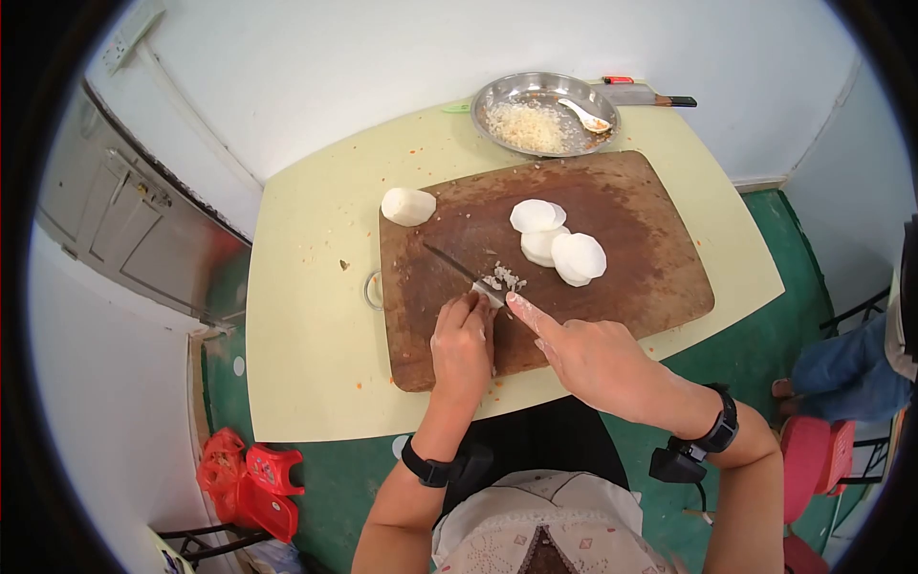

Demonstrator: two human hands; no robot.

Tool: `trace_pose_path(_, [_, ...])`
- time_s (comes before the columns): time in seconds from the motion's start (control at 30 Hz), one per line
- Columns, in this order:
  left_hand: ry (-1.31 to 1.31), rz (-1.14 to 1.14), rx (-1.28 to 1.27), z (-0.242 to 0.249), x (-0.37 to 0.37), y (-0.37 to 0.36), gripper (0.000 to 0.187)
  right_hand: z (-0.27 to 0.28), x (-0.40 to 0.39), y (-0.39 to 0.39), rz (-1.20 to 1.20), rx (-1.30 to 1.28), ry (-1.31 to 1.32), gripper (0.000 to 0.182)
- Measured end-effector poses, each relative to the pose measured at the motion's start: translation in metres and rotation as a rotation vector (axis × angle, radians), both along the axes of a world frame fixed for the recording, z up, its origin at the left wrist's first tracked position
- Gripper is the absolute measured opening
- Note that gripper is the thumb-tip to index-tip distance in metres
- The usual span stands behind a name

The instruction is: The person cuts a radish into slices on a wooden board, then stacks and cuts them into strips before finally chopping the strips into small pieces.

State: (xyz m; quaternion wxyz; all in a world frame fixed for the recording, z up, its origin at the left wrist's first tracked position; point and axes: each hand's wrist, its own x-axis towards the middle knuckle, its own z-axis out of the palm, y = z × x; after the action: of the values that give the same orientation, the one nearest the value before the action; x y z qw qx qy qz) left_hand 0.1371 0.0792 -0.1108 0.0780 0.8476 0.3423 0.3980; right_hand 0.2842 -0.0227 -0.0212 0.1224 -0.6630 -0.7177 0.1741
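Our left hand [462,346] is closed round the handle of a knife [457,269], blade lying flat & pointing up-left across the chopping board [650,287]. Our right hand [593,356] is mostly open, holding nothing, index finger stretched out w/ its tip touching the blade beside a small heap of minced white bits [507,278] sitting by the knife. Going L to R: a red stool [251,478] on the green floor, a peeled white chunk [408,206] at the board's top-left corner, then three white slices [555,244] overlapping near the board's centre. Behind the board, a steel plate [497,96] w/ more mince & a spoon [585,116]; a cleaver [645,96] lies just right of it. All on the pale yellow table [306,325].
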Motion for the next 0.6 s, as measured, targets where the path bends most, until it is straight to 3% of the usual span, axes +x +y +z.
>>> trace_pose_path(0.23, [-0.003,0.007,-0.003,-0.003,0.001,0.002,0.017,-0.014,-0.008,0.024,0.038,0.022,-0.008,0.063])
trace_pose_path(0.33, [-0.017,0.007,0.020,-0.004,0.002,0.001,0.017,-0.022,-0.005,0.031,-0.029,0.029,0.052,0.057])
trace_pose_path(0.43, [-0.036,0.005,0.011,-0.002,0.002,0.001,0.016,-0.008,0.005,0.028,-0.087,-0.103,0.169,0.056])
trace_pose_path(0.53, [-0.052,-0.005,-0.023,-0.004,-0.001,0.000,0.017,-0.008,0.001,0.012,-0.035,0.106,0.141,0.052])
trace_pose_path(0.6, [-0.067,-0.005,-0.027,-0.004,-0.001,0.000,0.018,-0.006,-0.004,0.005,-0.038,0.099,0.130,0.052])
